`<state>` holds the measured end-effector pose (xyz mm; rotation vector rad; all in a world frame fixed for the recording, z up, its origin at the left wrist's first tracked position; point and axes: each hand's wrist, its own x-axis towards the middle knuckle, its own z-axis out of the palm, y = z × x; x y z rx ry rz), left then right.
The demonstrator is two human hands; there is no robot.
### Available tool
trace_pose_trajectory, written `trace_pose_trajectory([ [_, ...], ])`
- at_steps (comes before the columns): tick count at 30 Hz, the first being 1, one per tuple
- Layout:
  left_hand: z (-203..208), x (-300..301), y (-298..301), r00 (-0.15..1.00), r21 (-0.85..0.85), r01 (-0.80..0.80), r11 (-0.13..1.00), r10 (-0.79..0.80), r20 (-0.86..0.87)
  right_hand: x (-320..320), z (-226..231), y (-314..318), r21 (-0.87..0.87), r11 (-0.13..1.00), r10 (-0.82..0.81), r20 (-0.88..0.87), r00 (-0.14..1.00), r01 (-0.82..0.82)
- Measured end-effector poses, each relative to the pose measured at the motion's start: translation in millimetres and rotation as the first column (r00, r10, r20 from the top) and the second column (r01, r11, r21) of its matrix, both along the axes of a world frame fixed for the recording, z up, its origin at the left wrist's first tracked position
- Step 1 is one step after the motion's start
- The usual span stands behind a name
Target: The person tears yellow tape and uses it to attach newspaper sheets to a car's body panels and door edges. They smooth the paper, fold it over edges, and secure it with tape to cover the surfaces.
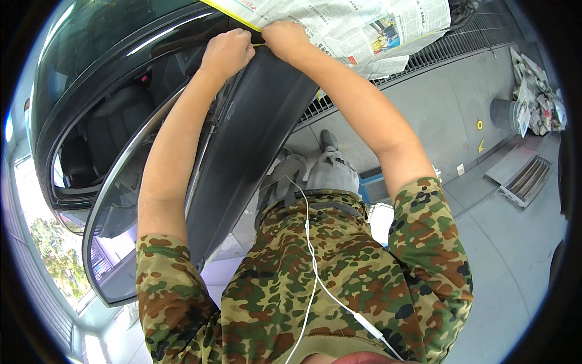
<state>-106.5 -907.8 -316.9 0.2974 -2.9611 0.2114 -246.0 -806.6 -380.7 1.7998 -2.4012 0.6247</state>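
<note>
Both of my hands meet at the top of an open black car door [251, 121], near the car body. My left hand [229, 53] is closed, and a short piece of yellow masking tape [259, 45] stretches from it toward my right hand [282, 40]. My right hand is closed too, at the corner of a newspaper sheet [339, 27] edged with yellow tape. The newspaper spreads to the right of my hands. Both sets of fingertips are hidden, so how each pinches the tape shows only in part.
The door's window glass [115, 242] stands up at the left, beside the car's dark seat [121, 115]. A floor grate [473, 33] runs behind the newspaper. At the right are a bin [503, 115], crumpled newspaper [536, 100], a yellow tape roll [479, 125] and a slatted metal panel [526, 176].
</note>
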Motion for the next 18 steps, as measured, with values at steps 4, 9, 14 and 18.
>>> trace_pose_trajectory([
  [4,-1.8,1.8,1.0,0.998,0.003,-0.054,0.999,0.054,-0.032,-1.3,-5.0,-1.6,-0.024,0.999,0.023,0.007,1.0,-0.023],
  [9,-4.7,-0.3,3.7,0.999,-0.003,0.035,0.999,-0.035,-0.031,-1.2,-7.9,-7.6,-0.045,0.999,0.025,-0.043,0.999,-0.027],
  [14,-5.9,0.1,7.3,0.999,0.02,-0.052,0.998,0.052,-0.003,-3.2,-6.1,-6.9,-0.008,0.999,0.042,-0.08,0.996,-0.043],
  [18,-7.9,4.5,8.9,0.991,0.012,-0.13,0.991,0.131,-0.025,-4.7,-6.2,-5.6,-0.012,0.996,0.086,-0.049,0.995,-0.087],
])
